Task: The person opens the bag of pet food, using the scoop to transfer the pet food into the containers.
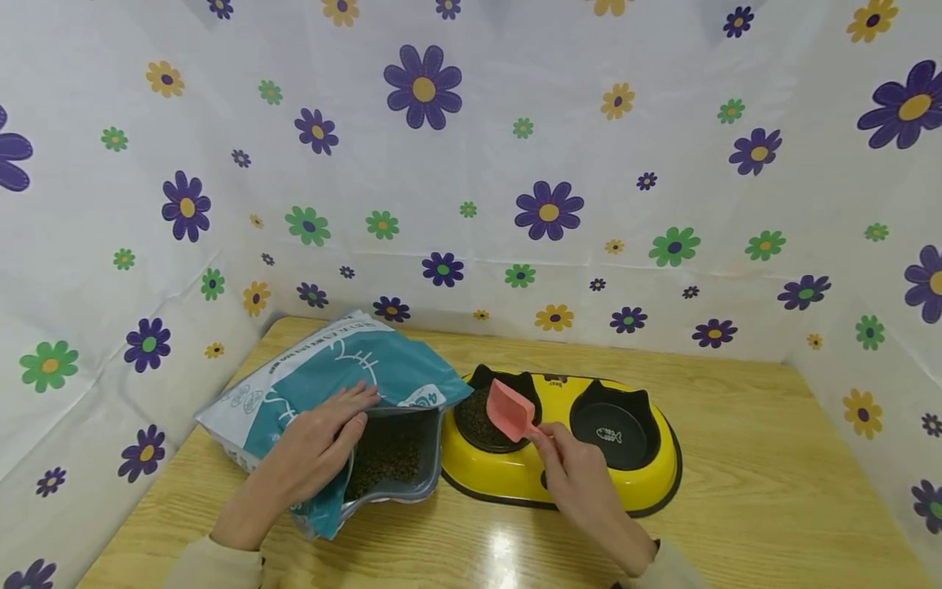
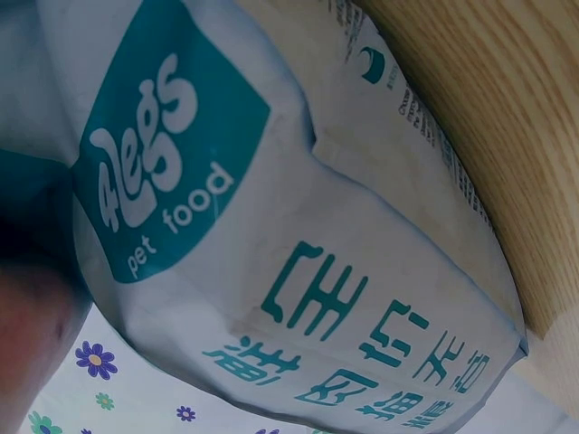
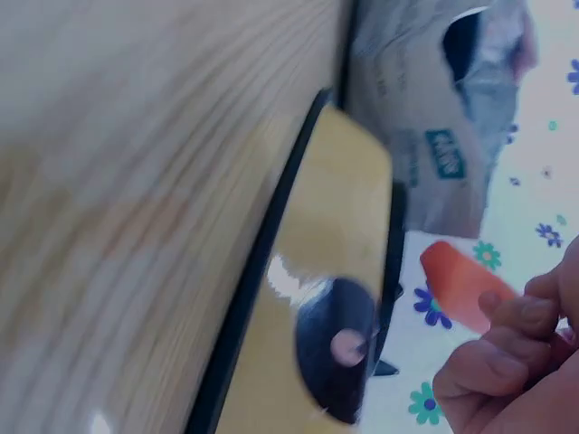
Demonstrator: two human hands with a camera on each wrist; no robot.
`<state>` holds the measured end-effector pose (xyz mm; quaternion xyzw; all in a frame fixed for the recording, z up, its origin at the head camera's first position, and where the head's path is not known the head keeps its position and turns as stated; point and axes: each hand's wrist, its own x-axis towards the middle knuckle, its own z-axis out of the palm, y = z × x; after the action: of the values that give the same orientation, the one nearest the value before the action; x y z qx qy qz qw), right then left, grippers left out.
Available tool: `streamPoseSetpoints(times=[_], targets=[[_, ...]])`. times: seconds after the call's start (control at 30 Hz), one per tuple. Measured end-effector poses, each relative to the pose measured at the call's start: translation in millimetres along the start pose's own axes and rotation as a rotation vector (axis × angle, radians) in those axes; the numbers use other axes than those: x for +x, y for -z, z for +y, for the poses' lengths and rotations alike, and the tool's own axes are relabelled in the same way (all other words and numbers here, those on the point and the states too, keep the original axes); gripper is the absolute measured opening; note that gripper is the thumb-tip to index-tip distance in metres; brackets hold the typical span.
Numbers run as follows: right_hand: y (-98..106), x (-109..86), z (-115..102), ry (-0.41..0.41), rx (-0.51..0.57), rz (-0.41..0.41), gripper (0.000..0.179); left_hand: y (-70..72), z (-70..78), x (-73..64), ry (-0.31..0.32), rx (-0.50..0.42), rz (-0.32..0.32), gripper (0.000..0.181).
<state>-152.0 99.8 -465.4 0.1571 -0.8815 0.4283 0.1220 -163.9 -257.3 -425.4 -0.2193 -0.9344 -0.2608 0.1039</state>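
Note:
My right hand (image 1: 585, 483) grips a pink scoop (image 1: 509, 411) by its handle, with the fingers curled round it. The scoop is tilted over the left black bowl (image 1: 508, 446) of a yellow double pet feeder (image 1: 493, 473), and brown kibble (image 1: 474, 417) lies in that bowl. My left hand (image 1: 316, 450) rests on a teal and white pet food bag (image 1: 401, 360), fingers stretched over its upper side and thumb by the opening. Kibble (image 1: 390, 454) shows inside the bag. In the right wrist view the scoop (image 3: 461, 285) sticks out past the curled fingers.
The right black bowl (image 1: 614, 425) has a fish print on its bottom and cat ears on its rim. All of this stands on a wooden table (image 1: 765, 466). A white cloth with printed flowers (image 1: 471, 147) hangs behind and at both sides.

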Motion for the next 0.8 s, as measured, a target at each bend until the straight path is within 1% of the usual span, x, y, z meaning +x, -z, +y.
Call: streamPoseSetpoints(times=[0.07, 0.13, 0.27, 0.33, 0.4, 0.5, 0.6, 0.7, 0.8], targets=[[1.3, -3.8, -5.1, -0.022, 0.062, -0.024, 0.015, 0.2, -0.1, 0.3, 0.001, 0.000, -0.004, 0.039], [1.6, -7.7, -9.6, -0.011, 0.121, -0.054, 0.016, 0.6, 0.3, 0.5, 0.003, -0.001, -0.006, 0.040], [-2.8, -14.2, -16.1, 0.108, 0.204, -0.103, 0.016, 0.9, 0.9, 0.4, 0.006, -0.003, -0.012, 0.040], [-7.0, -15.6, -19.5, 0.169, 0.214, -0.133, 0.016, 0.8, 0.7, 0.4, 0.005, -0.002, -0.012, 0.040], [-11.9, -15.6, -24.0, 0.207, 0.212, -0.172, 0.016, 0.5, 0.2, 0.4, 0.003, -0.001, -0.009, 0.040], [-20.3, -13.9, -31.4, 0.277, 0.147, -0.200, 0.015, 0.0, -0.4, 0.8, 0.001, 0.002, -0.006, 0.040], [-29.3, -10.8, -39.6, 0.339, 0.043, -0.204, 0.014, -0.2, -0.5, 1.2, 0.001, 0.004, -0.004, 0.040], [-37.8, -7.2, -47.5, 0.389, -0.094, -0.197, 0.015, -0.3, -0.4, 1.2, 0.002, 0.006, -0.003, 0.040], [-45.8, -4.8, -55.2, 0.447, -0.292, -0.183, 0.017, -0.5, -0.1, 0.6, 0.006, 0.006, -0.002, 0.040]])
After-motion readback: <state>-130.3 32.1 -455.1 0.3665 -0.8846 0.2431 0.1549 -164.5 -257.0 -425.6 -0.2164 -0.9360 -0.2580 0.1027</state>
